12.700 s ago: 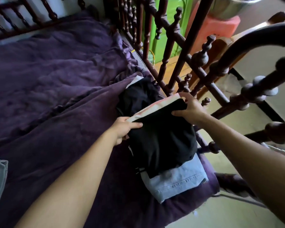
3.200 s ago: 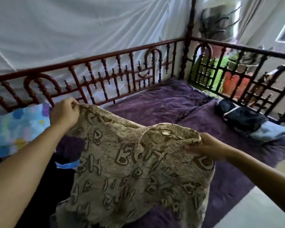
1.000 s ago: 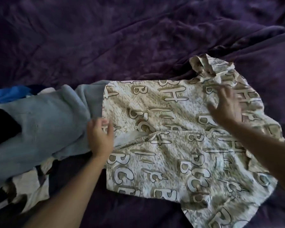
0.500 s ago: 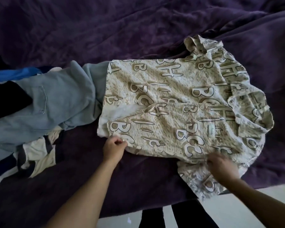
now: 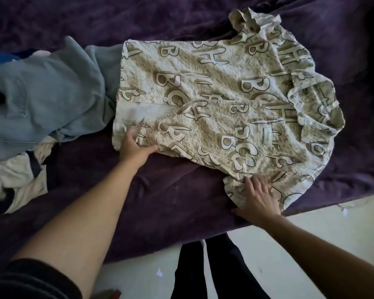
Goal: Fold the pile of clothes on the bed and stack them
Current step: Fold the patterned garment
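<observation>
View from above, looking down at a cream shirt printed with large tan letters (image 5: 214, 100), spread nearly flat on a dark purple bed cover (image 5: 160, 201). The shirt lies sideways, its collar bunched at the upper right and its hem at the left. A small pale label (image 5: 268, 135) shows on the shirt's lower right. The person's left hand (image 5: 134, 145) rests on the shirt's near left corner, fingers extended over the cloth and thumb spread out along the near edge; it presses rather than grips. The right hand (image 5: 257, 199) lies flat on the shirt's near sleeve, where the cloth hangs toward the bed's edge, fingers splayed wide and thumb pointing away from the shirt onto the cover. Both forearms are bare; a dark sleeve cuff (image 5: 30, 279) shows at the left elbow. Just left of the shirt, and tucked slightly under its hem, lies a crumpled light blue denim garment (image 5: 43, 98). Below that, well left of the shirt, sits a cream garment with dark stripes (image 5: 20, 180) — also unfolded. A scrap of bright blue cloth (image 5: 0, 58) peeks out beyond the denim. Nearer the viewer than the shirt, past the bed's edge, are a pale floor (image 5: 311, 229) and the person's dark trouser legs (image 5: 214, 272).
</observation>
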Demonstrator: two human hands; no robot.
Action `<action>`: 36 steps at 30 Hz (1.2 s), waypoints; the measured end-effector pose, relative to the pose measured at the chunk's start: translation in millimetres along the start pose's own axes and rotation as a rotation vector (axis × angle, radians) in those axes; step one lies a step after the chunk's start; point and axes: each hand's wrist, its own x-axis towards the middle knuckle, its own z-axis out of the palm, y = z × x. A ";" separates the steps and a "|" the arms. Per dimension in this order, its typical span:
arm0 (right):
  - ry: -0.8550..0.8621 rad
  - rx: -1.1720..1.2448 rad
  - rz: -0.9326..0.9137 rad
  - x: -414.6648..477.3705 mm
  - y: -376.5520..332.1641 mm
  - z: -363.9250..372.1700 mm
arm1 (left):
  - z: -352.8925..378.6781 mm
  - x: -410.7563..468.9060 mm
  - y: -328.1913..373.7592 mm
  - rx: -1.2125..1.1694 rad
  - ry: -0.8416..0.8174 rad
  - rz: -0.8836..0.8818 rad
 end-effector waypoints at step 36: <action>0.492 0.205 0.124 28.6 117.8 -276.1 | -127.0 -74.7 52.3 -0.059 -0.057 -0.100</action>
